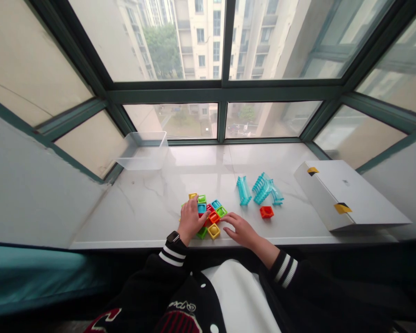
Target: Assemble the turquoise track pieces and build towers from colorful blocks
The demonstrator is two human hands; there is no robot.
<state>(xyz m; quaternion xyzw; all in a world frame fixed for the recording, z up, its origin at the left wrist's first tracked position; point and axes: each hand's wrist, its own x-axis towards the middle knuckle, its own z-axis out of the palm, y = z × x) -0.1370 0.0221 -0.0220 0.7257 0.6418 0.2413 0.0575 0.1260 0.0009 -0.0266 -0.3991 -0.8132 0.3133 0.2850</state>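
Note:
A cluster of small colourful plastic blocks lies near the front edge of the sill. My left hand rests over the left side of the cluster, thumb spread away from the fingers. A blue block shows between its thumb and fingers, and part of the cluster is hidden under the palm. My right hand is at the cluster's right side, thumb and fingers apart, holding nothing. Its fingertips are close to an orange block and a green block; contact is unclear. A yellow block lies between my hands.
Translucent turquoise track pieces and a separate red block lie to the right. A white box with yellow-and-black tabs stands farther right. At the back left is a clear plastic bin, beside the window frame.

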